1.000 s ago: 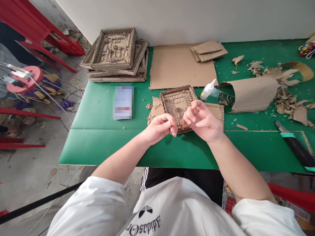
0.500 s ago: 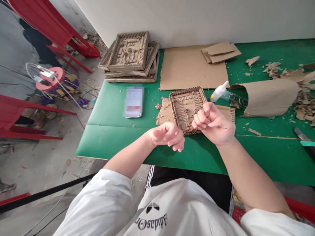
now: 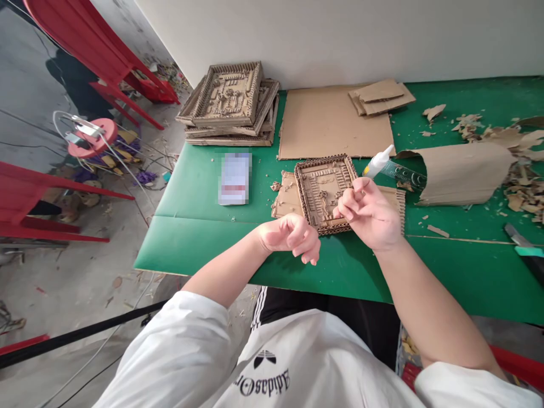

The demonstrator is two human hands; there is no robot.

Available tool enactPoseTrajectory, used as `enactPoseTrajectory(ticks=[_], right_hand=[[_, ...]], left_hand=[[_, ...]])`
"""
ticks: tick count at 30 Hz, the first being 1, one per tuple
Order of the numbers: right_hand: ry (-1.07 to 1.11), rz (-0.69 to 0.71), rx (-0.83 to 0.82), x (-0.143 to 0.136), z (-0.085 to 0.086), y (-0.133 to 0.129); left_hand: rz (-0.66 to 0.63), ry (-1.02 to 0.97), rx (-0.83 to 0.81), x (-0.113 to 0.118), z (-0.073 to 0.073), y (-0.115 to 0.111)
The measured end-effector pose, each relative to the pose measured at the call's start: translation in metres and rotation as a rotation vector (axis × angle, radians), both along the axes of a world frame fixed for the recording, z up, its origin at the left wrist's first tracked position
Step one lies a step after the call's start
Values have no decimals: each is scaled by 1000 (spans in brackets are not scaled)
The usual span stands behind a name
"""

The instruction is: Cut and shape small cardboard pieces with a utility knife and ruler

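Note:
A small square cardboard panel (image 3: 326, 180) with a raised corrugated rim and glued-on relief pieces lies on the table in front of me. Over its front left corner hangs my left hand (image 3: 291, 238), fingers loosely bent and apart, with nothing visible in them. My right hand (image 3: 372, 215) is raised at the panel's right side, fingers curled in toward the thumb. Whatever may be between those fingertips is too small to make out. Just beyond that hand a white glue bottle (image 3: 376, 164) with a pointed nozzle leans at the panel's far right corner.
Similar framed panels (image 3: 232, 93) are stacked at the back left. A phone (image 3: 235, 178) lies left of the panel. Flat cardboard (image 3: 331, 127) rests behind it. To the right are a curled cardboard sheet (image 3: 467, 170), torn scraps (image 3: 527, 195) and a utility knife (image 3: 527, 249).
The view has shifted slightly. My right hand's fingers have moved a little, curling at the panel's right edge; my left hand stays nearly still.

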State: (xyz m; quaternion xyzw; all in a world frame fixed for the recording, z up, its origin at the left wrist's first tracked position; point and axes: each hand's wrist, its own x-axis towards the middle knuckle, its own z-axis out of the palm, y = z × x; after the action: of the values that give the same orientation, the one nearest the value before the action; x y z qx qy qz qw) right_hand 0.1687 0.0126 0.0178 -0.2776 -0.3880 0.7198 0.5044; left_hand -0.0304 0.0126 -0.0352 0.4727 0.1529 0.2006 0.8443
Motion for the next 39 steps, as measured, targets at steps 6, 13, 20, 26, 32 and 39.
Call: enactPoseTrajectory(ticks=[6, 13, 20, 26, 32, 39], right_hand=[[-277, -460, 203, 27, 0, 15], [-643, -1069, 155, 61, -10, 36], [-1481, -441, 203, 48, -14, 23], [-1415, -307, 219, 41, -19, 23], [-1164, -224, 90, 39, -22, 23], [-887, -248, 53, 33, -20, 22]], left_hand=[[570, -43, -108, -3, 33, 12], [1034, 69, 67, -14, 29, 30], [1144, 667, 515, 0, 14, 15], [1109, 686, 552, 13, 14, 1], [1218, 569, 452, 23, 19, 4], [1396, 409, 295, 15, 29, 3]])
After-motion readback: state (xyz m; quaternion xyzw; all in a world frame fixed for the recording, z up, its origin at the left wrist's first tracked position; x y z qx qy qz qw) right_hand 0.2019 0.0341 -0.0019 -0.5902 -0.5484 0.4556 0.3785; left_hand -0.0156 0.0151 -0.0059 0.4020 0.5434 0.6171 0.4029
